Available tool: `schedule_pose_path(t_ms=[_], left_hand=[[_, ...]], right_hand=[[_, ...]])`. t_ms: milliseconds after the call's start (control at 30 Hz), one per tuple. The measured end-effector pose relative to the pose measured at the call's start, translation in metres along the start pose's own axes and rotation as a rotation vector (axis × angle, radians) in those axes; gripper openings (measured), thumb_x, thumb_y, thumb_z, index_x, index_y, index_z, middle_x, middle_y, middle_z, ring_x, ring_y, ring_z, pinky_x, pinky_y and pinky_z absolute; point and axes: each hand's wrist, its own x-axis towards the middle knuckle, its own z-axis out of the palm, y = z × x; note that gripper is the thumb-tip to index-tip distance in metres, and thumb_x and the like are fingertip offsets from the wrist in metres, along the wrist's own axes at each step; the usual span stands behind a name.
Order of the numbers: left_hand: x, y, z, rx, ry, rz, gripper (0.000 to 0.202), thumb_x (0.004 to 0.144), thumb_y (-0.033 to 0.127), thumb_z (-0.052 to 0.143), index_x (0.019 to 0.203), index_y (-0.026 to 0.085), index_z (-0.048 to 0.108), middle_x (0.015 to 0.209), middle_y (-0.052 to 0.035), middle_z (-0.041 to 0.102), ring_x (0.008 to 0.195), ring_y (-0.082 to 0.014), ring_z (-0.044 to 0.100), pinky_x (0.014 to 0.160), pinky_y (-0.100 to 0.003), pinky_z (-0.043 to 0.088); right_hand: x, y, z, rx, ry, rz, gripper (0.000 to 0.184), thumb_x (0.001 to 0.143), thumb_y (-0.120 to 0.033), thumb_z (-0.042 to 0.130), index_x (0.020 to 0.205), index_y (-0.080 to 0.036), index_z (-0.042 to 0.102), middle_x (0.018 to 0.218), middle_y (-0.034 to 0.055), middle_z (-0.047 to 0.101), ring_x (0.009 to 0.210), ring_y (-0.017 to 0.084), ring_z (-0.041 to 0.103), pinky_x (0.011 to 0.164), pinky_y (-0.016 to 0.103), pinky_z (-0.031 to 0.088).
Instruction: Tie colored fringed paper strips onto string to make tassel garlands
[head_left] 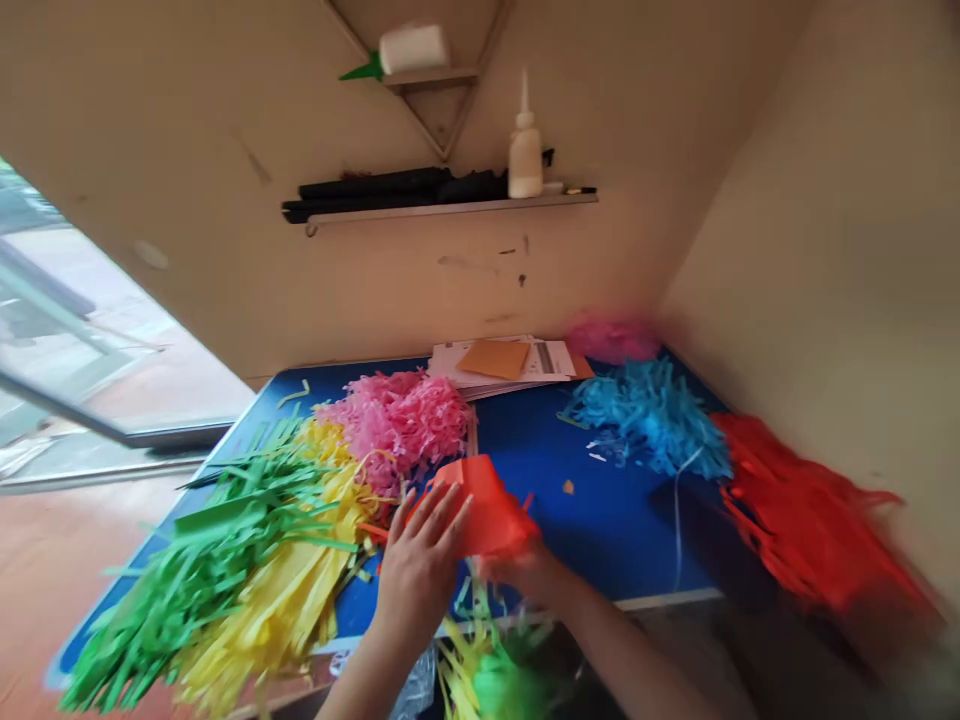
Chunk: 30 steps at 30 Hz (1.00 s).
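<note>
A folded piece of orange-red paper (486, 508) is held over the near middle of the blue table (600, 510). My left hand (420, 560) lies against its left side with fingers stretched and slightly spread. My right hand (525, 570) is closed on its lower right part, largely hidden under the paper and blurred. Below the hands, off the table's front edge, hangs a tuft of green and yellow strips (487, 670).
Piles of cut paper fringe lie around: green (217, 560), yellow (300, 580), pink (397, 420), blue (652, 415), red (810, 520). Sheets of paper (502, 362) lie at the back. A glue bottle (525, 145) stands on a wall shelf. A window is at the left.
</note>
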Motion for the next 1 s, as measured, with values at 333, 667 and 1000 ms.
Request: schedule_pose_path(t_ms=[333, 667, 1000], left_hand=[[0.008, 0.069, 0.102, -0.184, -0.293, -0.129, 0.043, 0.087, 0.015, 0.055, 0.127, 0.029, 0.060, 0.128, -0.0103, 0.064, 0.121, -0.0288, 0.057, 0.110, -0.053, 0.030], [-0.009, 0.035, 0.080, -0.241, -0.253, -0.161, 0.033, 0.084, 0.006, 0.050, 0.100, 0.026, 0.070, 0.104, -0.0023, 0.075, 0.104, -0.0222, 0.065, 0.110, -0.048, 0.028], [0.005, 0.034, 0.066, -0.295, -0.349, -0.127, 0.036, 0.077, 0.006, 0.055, 0.097, 0.032, 0.071, 0.092, 0.0017, 0.076, 0.102, -0.0216, 0.064, 0.116, -0.052, 0.009]], right_hand=[[-0.084, -0.016, -0.141, -1.047, 0.889, -0.079, 0.043, 0.083, -0.050, 0.064, 0.109, -0.017, 0.063, 0.109, 0.0172, 0.068, 0.108, 0.034, 0.060, 0.099, 0.055, 0.039], [-0.050, 0.049, -0.110, -1.152, 0.004, -0.368, 0.016, 0.086, -0.009, 0.058, 0.090, -0.021, 0.066, 0.095, 0.0018, 0.076, 0.088, 0.017, 0.068, 0.082, 0.036, 0.033], [-0.052, 0.041, -0.110, -1.084, -0.032, -0.396, 0.014, 0.089, -0.014, 0.057, 0.089, -0.022, 0.068, 0.090, 0.0023, 0.075, 0.086, 0.018, 0.065, 0.081, 0.037, 0.031]])
